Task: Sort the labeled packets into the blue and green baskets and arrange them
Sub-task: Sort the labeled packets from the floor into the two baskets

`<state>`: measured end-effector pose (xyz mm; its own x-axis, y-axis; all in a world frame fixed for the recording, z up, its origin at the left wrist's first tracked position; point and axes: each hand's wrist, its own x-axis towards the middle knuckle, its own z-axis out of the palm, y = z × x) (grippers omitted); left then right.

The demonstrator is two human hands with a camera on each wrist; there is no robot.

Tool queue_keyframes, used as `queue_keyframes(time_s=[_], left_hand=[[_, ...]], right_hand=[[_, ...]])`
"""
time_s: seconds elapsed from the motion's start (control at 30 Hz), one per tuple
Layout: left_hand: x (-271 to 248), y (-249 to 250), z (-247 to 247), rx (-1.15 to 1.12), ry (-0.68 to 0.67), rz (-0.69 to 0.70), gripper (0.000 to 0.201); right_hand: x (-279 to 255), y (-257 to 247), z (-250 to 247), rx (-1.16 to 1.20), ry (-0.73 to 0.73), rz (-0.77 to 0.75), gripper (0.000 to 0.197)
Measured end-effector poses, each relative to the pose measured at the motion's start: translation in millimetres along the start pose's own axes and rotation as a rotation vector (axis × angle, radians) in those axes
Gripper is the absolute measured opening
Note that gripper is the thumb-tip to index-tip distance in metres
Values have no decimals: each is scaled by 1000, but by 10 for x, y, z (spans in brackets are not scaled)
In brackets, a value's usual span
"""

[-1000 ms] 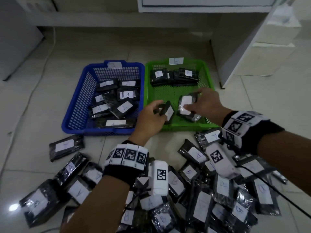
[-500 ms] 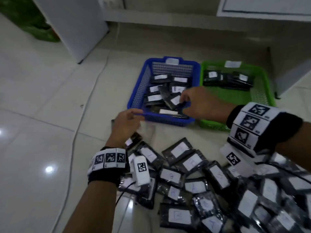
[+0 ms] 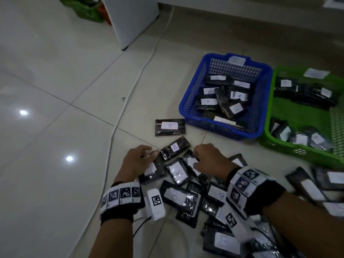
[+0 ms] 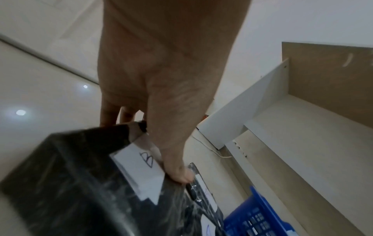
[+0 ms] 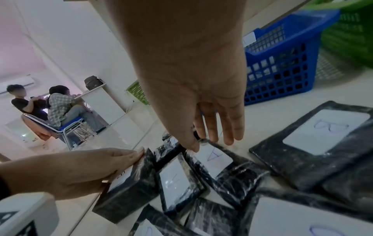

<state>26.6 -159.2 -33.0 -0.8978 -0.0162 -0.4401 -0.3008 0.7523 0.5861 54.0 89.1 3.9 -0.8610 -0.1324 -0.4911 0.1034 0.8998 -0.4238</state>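
Observation:
Black wrapped packets with white letter labels lie heaped on the floor tiles. My left hand grips a packet labelled B, thumb on its label and fingers behind its far edge. My right hand pinches the far edge of a packet labelled A, which lies on other packets. The blue basket holds several A packets. To its right, the green basket has packets at its front and back.
Two loose packets lie between my hands and the blue basket. The main heap spreads right, under my right arm. A white cable crosses the floor on the left, past a white cabinet. Two people sit far off.
Both hands have left the baskets and come down to the heap on the floor. The left now grips a B packet and the right pinches an A packet. The head view swung left.

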Motion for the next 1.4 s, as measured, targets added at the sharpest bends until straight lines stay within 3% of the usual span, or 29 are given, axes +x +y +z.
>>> queue_keyframes(time_s=[0.07, 0.23, 0.47, 0.5, 0.6, 0.73, 0.8, 0.83, 0.87, 0.97, 1.03, 1.1, 1.2, 1.3, 1.33, 1.4], left_hand=[[-32, -47, 45, 54, 12, 8, 29], [-83, -48, 106, 68, -9, 36, 33], [-195, -57, 154, -181, 48, -20, 37], [-224, -30, 141, -260, 42, -36, 38], [-342, 158, 67, -521, 21, -44, 35], [-294, 390, -1, -617, 52, 31, 35], [-146, 413, 65, -592, 121, 72, 23], [-52, 428, 129, -477, 136, 136, 10], [25, 424, 208, -326, 108, 212, 11], [139, 472, 487, 170, 53, 227, 43], [128, 520, 547, 280, 44, 159, 61], [62, 592, 455, 213, 35, 161, 59], [-211, 887, 198, 31, 0, 253, 27], [-473, 1342, 0, -159, -291, 407, 24], [-462, 1480, -13, -162, -314, 461, 26], [-346, 1732, 14, -107, -173, 538, 33]], right_hand=[[17, 47, 124, 69, 18, -6, 28], [34, -23, 309, 186, 229, -107, 26], [-104, -389, 627, 402, 175, -173, 70], [-113, -419, 638, 492, 198, -153, 70], [-140, -440, 556, 827, 241, -81, 46], [-222, -299, 262, 1070, 222, -55, 41], [-297, -205, 56, 1128, 269, -40, 40], [-336, -148, -68, 1151, 300, -36, 39], [-373, -97, -187, 1175, 321, -31, 38], [-417, 127, -537, 1258, 344, -19, 37], [-413, 313, -750, 1324, 390, 32, 42], [-386, 548, -952, 1375, 500, 119, 47], [-299, 974, -1204, 1414, 574, 251, 55], [-236, 1420, -1401, 1358, 695, 334, 58], [-232, 1589, -1458, 1307, 759, 367, 52], [-234, 1896, -1513, 1217, 856, 429, 47]])
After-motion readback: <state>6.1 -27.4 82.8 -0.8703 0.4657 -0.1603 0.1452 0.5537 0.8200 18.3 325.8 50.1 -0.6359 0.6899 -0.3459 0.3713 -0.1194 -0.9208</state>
